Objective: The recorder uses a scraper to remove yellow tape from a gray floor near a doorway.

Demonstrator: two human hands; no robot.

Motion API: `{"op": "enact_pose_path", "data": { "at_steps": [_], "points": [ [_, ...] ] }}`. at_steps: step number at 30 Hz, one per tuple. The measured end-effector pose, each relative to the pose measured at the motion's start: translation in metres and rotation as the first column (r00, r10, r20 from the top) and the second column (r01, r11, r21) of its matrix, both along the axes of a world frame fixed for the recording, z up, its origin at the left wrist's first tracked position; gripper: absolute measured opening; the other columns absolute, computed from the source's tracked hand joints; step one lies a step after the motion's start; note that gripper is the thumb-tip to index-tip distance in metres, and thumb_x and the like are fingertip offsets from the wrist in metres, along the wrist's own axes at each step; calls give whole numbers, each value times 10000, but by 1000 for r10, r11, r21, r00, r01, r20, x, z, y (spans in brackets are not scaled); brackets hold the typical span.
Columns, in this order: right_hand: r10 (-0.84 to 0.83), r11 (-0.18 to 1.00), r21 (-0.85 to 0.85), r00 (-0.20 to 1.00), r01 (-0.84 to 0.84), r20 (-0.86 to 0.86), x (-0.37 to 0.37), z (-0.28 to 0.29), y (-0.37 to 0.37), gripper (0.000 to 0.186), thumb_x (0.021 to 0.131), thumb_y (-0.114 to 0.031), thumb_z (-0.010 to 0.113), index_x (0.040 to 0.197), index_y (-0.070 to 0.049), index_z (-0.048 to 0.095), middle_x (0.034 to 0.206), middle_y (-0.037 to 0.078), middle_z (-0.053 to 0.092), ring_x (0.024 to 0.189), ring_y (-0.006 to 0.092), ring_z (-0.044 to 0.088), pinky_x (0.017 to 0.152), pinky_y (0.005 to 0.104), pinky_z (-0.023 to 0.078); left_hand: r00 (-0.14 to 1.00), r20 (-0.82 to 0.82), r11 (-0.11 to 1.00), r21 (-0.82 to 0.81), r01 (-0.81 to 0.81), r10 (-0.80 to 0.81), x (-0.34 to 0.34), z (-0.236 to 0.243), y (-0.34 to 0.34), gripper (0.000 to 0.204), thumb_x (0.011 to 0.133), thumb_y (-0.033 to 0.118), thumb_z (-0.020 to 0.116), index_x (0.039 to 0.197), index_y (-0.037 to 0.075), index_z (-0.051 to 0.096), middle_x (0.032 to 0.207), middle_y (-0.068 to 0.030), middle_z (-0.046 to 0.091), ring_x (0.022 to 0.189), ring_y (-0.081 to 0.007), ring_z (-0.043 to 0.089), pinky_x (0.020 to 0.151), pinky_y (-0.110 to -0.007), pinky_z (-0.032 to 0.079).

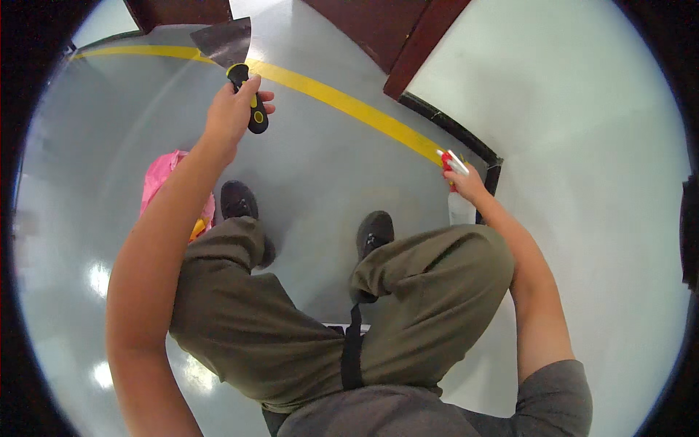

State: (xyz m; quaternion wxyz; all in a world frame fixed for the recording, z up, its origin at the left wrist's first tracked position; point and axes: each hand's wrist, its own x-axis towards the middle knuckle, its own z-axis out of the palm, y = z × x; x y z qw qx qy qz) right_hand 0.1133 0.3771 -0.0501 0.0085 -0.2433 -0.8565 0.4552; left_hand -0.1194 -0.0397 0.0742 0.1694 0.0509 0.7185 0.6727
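My left hand (231, 115) is closed around the black and yellow handle of a putty knife (227, 44). Its wide metal blade points away from me, held out above the floor near the yellow line. Out to the right, my right hand (470, 182) grips a spray bottle (460, 210) by its red and white trigger head. The pale bottle body hangs below the hand, partly hidden by my raised knee. Whether a finger presses the trigger is too small to tell.
A yellow stripe (328, 95) curves across the grey floor (313, 156). Dark red door frames (408, 51) stand ahead. A black skirting board (451, 125) edges the white wall (575, 124) on the right. By my left foot lies a pink plastic bag (159, 173) with something yellow.
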Motion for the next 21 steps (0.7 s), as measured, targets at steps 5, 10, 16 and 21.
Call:
{"op": "enact_pose_path", "data": {
  "at_steps": [5,10,16,21],
  "points": [
    [-2,993,117,984,-19,178,-33,-8,4,268,710,-195,621,872,17,598,702,105,601,532,197,609,496,333,477,1000,-10,1000,7,-7,7,-2,1,-2,379,916,329,498,1105,0,484,940,-99,622,795,-149,619,710,-276,481],
    [-42,999,-10,999,42,30,-43,-5,-3,272,731,-212,619,904,-4,595,715,94,601,572,184,606,541,329,474,1000,-9,1000,8,-9,9,-2,5,-6,373,917,316,499,1113,0,482,938,-99,622,795,-153,620,709,-282,481],
    [132,987,-80,988,-138,-76,-94,35,-29,249,772,-226,606,931,-38,566,740,65,596,670,153,594,621,307,458,999,-8,998,41,-40,40,-5,2,2,361,918,303,500,1100,-8,487,928,-101,623,782,-162,623,687,-284,487],
    [231,969,108,970,-222,-80,-159,39,-85,279,794,-229,596,1016,-61,568,765,71,600,674,159,588,637,318,457,999,-22,998,40,-45,46,-12,-3,9,394,904,345,527,1101,7,487,951,-116,638,801,-172,636,732,-282,494]
  ]
}}
